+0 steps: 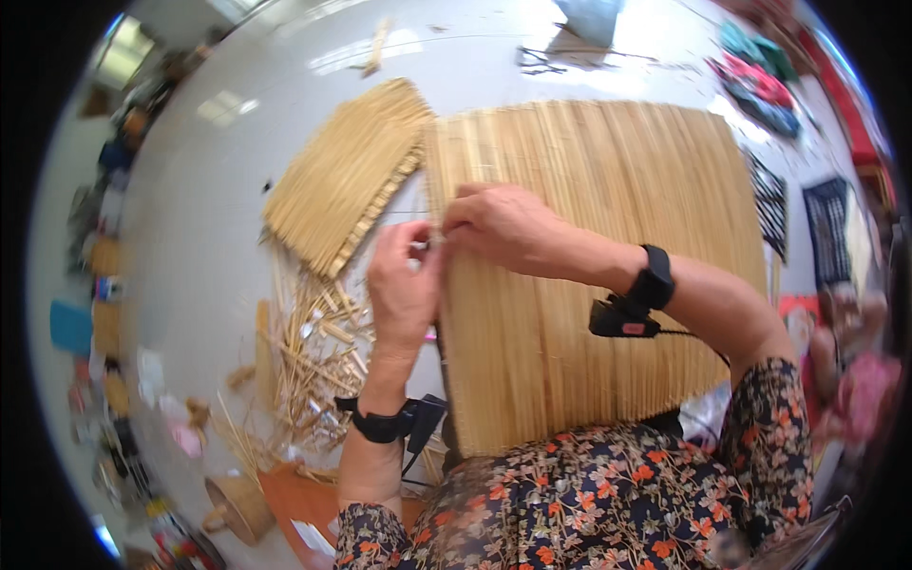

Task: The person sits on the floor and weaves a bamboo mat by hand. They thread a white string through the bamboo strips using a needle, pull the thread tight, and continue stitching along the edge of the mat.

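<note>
A large straw mat [608,313], made of pale stalks laid side by side, spreads across my lap and away from me. At its left edge my two hands meet, a little above the mat's middle. My left hand [404,285] is closed, thumb and forefinger pinching at that edge from outside. Reaching over the mat, my right hand [503,226] is closed too, its fingertips pressed to the same edge. Any thread or stalk between the fingers is too small and blurred to make out. A smaller straw mat [347,171] lies on the floor beyond my left hand.
Loose stalk scraps [313,361] litter the floor left of the mat. A wooden mallet-like block [237,508] lies at lower left. Coloured cloths [755,81] lie at the far right, above a dark plastic crate [828,233]. Another person [850,370] sits at the right edge.
</note>
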A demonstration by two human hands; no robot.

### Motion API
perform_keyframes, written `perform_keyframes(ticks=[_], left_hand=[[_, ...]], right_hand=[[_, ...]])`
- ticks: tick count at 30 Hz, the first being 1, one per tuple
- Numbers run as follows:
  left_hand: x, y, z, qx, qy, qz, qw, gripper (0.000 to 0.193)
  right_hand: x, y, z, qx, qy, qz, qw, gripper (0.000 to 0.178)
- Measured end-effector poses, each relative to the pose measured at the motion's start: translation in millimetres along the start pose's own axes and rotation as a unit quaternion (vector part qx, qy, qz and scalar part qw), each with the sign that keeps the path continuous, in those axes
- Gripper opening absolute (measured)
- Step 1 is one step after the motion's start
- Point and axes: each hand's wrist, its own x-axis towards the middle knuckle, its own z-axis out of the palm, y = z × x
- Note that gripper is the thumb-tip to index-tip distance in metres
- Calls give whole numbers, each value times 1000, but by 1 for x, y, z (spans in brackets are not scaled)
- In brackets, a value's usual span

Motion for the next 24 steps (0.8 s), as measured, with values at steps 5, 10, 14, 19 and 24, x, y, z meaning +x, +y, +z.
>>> perform_keyframes(ticks=[5,10,14,19,24], left_hand=[[-6,-51,30,-24,47,-37,998,32],[-17,-102,18,-75,-13,-181,981,51],[-24,-107,16,-103,-4,-201,974,50],[-27,-103,-11,-73,25,-204,976,44],[-41,-81,-14,7,51,-193,980,44]], right_hand=[[-62,58,-63,-5,129,-43,991,14],[-166,154,-140,-126,304,107,938,20],[-304,218,-147,-161,327,283,887,28],[-438,301,-46,-52,308,437,843,21],[-501,339,126,81,169,510,839,22]])
